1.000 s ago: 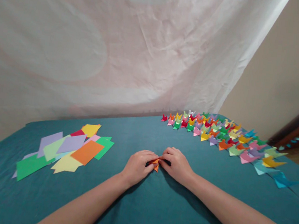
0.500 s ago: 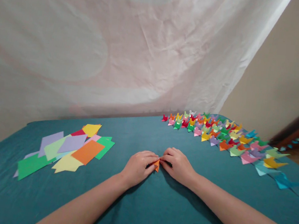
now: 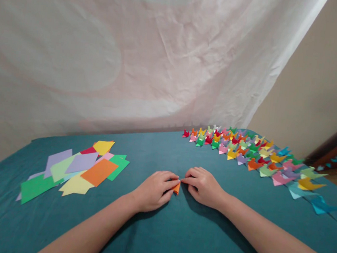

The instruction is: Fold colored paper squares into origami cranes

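Observation:
A small folded piece of orange paper (image 3: 176, 188) lies at the middle of the teal cloth. My left hand (image 3: 156, 191) rests on its left side, thumb and fingers closed on it and covering most of it. From the right, my right hand (image 3: 204, 187) reaches in with its index fingertip at the paper's upper edge. The other fingers of that hand are curled, and its thumb sits lower, away from the paper. How firmly the right fingertips hold the edge is hard to see.
Loose coloured paper sheets (image 3: 81, 169) overlap in a pile on the left. Several rows of small folded paper birds (image 3: 253, 164) stand at the back right of the cloth-covered table (image 3: 155, 238). A pale hanging sheet (image 3: 151, 59) closes off the back.
My right thumb has drawn back from the orange paper while the index finger stays stretched to its upper edge. The left thumb has shifted slightly, and the visible part of the paper looks shorter.

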Demonstrator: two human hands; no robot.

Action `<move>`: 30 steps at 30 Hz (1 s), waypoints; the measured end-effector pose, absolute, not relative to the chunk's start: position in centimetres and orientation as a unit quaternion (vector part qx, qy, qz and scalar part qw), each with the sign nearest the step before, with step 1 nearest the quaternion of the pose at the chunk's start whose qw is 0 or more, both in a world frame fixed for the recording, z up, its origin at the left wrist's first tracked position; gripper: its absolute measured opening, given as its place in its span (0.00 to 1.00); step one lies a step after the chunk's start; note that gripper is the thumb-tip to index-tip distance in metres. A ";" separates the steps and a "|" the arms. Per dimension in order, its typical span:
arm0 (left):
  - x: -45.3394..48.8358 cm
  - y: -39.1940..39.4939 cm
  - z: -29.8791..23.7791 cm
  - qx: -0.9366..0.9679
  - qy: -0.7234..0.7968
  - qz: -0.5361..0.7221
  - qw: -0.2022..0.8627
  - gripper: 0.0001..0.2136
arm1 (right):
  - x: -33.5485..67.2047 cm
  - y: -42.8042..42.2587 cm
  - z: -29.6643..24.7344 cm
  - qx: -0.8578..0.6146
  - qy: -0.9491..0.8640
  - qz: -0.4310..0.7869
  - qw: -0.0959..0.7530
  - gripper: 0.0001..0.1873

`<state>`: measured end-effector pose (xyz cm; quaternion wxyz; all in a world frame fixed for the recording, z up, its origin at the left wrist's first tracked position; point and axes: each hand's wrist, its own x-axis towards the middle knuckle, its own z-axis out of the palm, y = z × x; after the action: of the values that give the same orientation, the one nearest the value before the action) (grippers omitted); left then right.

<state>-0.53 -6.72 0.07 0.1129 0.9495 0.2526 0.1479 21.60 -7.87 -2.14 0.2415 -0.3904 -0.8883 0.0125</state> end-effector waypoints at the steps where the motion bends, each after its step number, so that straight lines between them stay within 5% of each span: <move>1: -0.6 -6.7 0.2 0.952 0.247 0.142 0.110 0.18 | 21.7 -7.9 -2.1 -0.387 -0.891 0.009 0.238 0.16; 30: -0.8 -6.2 0.1 0.959 0.236 0.110 0.114 0.19 | 21.4 -7.4 -2.8 -0.329 -0.912 -0.004 0.246 0.15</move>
<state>-0.84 -6.24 0.11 0.1145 0.9587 0.2358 0.1101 21.36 -7.39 -2.83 0.2463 -0.3291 -0.9116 -0.0044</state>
